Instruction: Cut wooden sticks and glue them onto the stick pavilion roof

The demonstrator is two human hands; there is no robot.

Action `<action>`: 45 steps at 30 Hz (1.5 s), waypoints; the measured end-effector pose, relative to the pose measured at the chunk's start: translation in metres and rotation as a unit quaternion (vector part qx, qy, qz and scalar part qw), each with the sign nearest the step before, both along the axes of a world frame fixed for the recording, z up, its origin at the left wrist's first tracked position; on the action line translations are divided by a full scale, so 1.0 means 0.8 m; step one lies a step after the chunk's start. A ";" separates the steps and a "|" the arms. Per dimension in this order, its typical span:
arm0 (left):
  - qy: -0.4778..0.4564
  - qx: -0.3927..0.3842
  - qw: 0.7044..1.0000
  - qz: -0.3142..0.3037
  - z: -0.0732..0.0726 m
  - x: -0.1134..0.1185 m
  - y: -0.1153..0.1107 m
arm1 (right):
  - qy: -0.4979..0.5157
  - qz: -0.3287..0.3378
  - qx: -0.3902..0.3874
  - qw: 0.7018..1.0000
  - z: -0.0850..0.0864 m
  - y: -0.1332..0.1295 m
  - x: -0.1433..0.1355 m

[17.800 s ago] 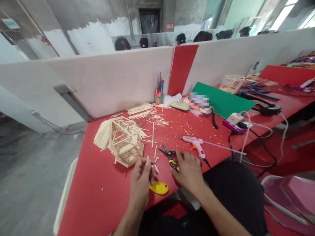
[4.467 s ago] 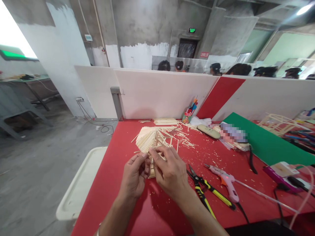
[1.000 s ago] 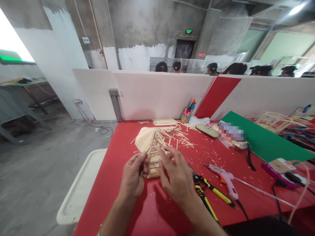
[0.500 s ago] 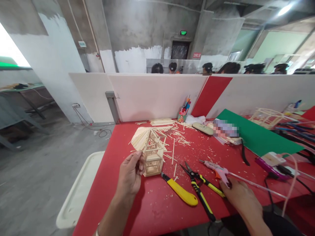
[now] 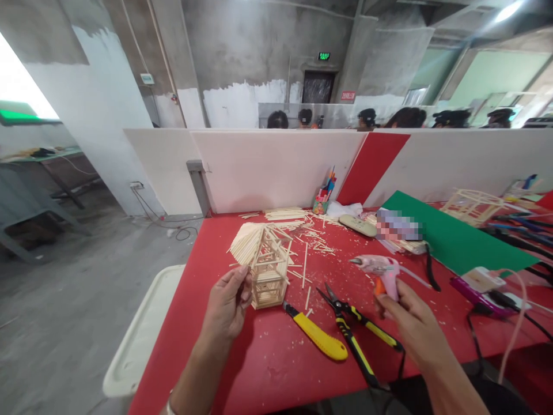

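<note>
My left hand (image 5: 231, 297) is closed at the left side of a small house frame (image 5: 270, 282) built of thin wooden sticks. Its thumb and fingers pinch at a post of the frame; whether a separate stick is between them I cannot make out. The frame stands upright on the red table (image 5: 268, 369). My right hand (image 5: 408, 314) grips a pink hot glue gun (image 5: 384, 268) by the handle, raised above the table, nozzle pointing left. Below and between the hands lie a yellow utility knife (image 5: 319, 337) and black-and-yellow snips (image 5: 349, 328) with parted blades.
Behind the frame are a fan-shaped stick panel (image 5: 244, 242) and loose sticks (image 5: 285, 214). A pen cup (image 5: 320, 203) stands by the white partition (image 5: 276, 167). To the right are a green board (image 5: 449, 242), a purple power strip (image 5: 479, 300) and cords. A white stool (image 5: 142, 328) is at left.
My right hand has closed round the glue gun and lifted it off the table. My left hand stays at the stick frame.
</note>
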State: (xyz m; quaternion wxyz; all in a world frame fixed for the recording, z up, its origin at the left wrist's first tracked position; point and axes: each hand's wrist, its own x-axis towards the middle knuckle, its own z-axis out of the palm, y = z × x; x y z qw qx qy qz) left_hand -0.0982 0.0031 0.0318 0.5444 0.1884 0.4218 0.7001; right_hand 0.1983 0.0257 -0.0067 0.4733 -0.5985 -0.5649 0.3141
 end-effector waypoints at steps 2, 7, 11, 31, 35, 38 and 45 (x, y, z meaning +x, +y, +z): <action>-0.006 -0.003 1.000 -0.015 -0.001 -0.002 -0.002 | -0.060 0.043 0.055 0.996 0.032 -0.006 -0.034; -0.025 0.008 0.999 -0.024 -0.005 -0.004 -0.010 | -0.276 -0.030 0.214 0.936 0.072 0.002 -0.119; -0.045 0.001 0.999 -0.002 -0.007 -0.001 -0.015 | -0.366 -0.036 0.312 0.876 0.071 0.013 -0.154; -0.056 -0.003 0.998 0.000 -0.006 0.004 -0.016 | -0.423 -0.034 0.335 0.841 0.065 0.017 -0.164; -0.067 -0.005 0.998 -0.015 -0.004 0.004 -0.018 | -0.415 -0.038 0.345 0.841 0.066 0.015 -0.162; -0.078 -0.010 0.997 -0.025 -0.002 0.004 -0.019 | -0.411 -0.038 0.351 0.841 0.066 0.015 -0.163; -0.072 -0.010 0.997 -0.011 -0.003 0.007 -0.020 | -0.400 -0.059 0.344 0.848 0.064 0.016 -0.163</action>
